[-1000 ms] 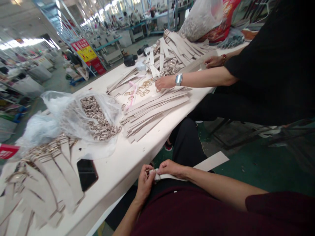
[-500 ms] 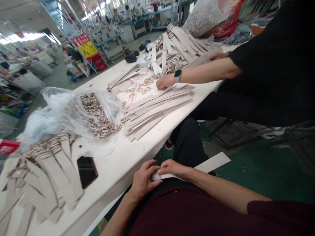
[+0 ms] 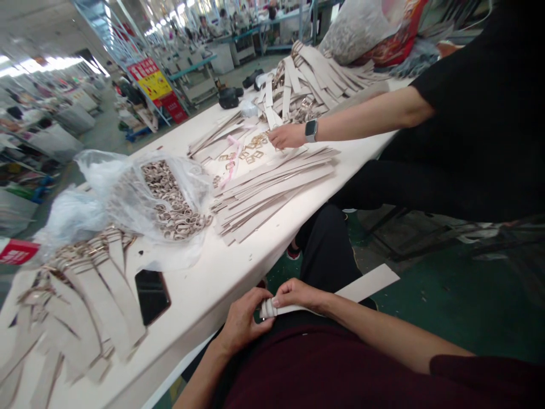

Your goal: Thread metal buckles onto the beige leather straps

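A flat beige strap [image 3: 368, 282] lies across my lap, its left end wrapped with narrow beige loops [image 3: 268, 308]. My left hand [image 3: 246, 318] curves around that looped end, with thumb and fingers on either side of it. Just to the right, my right hand [image 3: 297, 294] pinches the strap beside the loops. The strap's long free end passes behind my right wrist and sticks out over the dark trousers. Any buckle at the looped end is too small to make out.
On the white table [image 3: 193, 298] lie loose straps [image 3: 272, 193], an open plastic bag of beige loops [image 3: 176, 213], gold buckles [image 3: 255, 154], a phone [image 3: 152, 296] and buckled straps [image 3: 106, 289]. A co-worker's hand [image 3: 287, 136] with a watch reaches among the buckles.
My left fingers have shifted slightly left and down, so the loops at the strap's end show more. The co-worker's hand has moved slightly up and left near the buckles.
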A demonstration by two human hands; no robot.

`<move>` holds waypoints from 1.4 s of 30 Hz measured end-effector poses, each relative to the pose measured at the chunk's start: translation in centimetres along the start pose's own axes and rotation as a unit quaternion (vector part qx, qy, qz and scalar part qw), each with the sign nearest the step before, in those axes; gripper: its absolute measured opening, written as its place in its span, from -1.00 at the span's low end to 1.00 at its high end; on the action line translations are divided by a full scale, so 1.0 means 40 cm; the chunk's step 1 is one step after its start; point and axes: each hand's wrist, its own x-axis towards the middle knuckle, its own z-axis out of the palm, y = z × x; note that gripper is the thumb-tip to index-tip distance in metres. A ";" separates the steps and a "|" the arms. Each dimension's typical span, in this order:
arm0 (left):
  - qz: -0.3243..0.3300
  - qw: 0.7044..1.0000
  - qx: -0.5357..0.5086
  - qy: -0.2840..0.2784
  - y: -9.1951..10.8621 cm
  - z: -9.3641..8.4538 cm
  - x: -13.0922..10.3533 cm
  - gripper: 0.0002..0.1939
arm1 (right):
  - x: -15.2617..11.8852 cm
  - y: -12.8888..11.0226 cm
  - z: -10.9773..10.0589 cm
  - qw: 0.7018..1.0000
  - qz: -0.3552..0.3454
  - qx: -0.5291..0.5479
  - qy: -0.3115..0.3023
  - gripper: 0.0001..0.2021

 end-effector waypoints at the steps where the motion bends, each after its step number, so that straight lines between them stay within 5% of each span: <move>1: -0.008 1.000 -0.027 -0.003 -0.003 -0.004 -0.001 -0.64 | -0.005 -0.006 0.002 1.000 -0.003 -0.011 -0.014 -0.61; 5: -0.083 0.958 -0.273 -0.010 -0.026 -0.018 -0.008 -0.34 | -0.023 -0.037 0.005 0.993 -0.052 -0.099 -0.035 -0.63; 9: -0.172 0.856 -0.486 -0.020 -0.057 -0.002 -0.017 -0.66 | -0.035 -0.061 0.002 0.950 -0.161 -0.267 -0.003 -0.68; 16: -0.160 0.873 -0.436 0.147 -0.070 -0.003 -0.022 -0.76 | -0.053 -0.070 0.001 0.881 -0.200 -0.423 0.073 -0.82; 20: -0.125 0.871 -0.475 -0.011 -0.042 -0.017 -0.024 -0.37 | -0.061 -0.066 0.010 0.858 -0.275 -0.432 0.026 -0.81; 22: -0.115 0.863 -0.485 -0.086 -0.034 -0.013 -0.022 -0.36 | -0.064 -0.063 0.014 0.844 -0.288 -0.452 0.020 -0.80; 28: -0.086 0.868 -0.477 -0.107 -0.028 -0.003 -0.003 -0.45 | -0.071 -0.063 0.018 0.804 -0.314 -0.505 0.022 -0.80; 32: -0.073 0.853 -0.502 -0.127 -0.020 -0.008 0.009 -0.24 | -0.073 -0.070 0.020 0.803 -0.328 -0.497 0.004 -0.79; 35: -0.109 0.853 -0.502 -0.091 -0.031 -0.001 0.007 -0.37 | -0.073 -0.069 0.015 0.814 -0.318 -0.486 0.026 -0.75; 38: -0.152 0.866 -0.476 0.005 -0.048 0.013 -0.002 -0.63 | -0.066 -0.062 0.008 0.865 -0.273 -0.418 0.049 -0.74; 42: -0.167 0.888 -0.414 0.111 -0.052 0.028 -0.014 -0.69 | -0.052 -0.042 -0.001 0.954 -0.134 -0.263 0.049 -0.72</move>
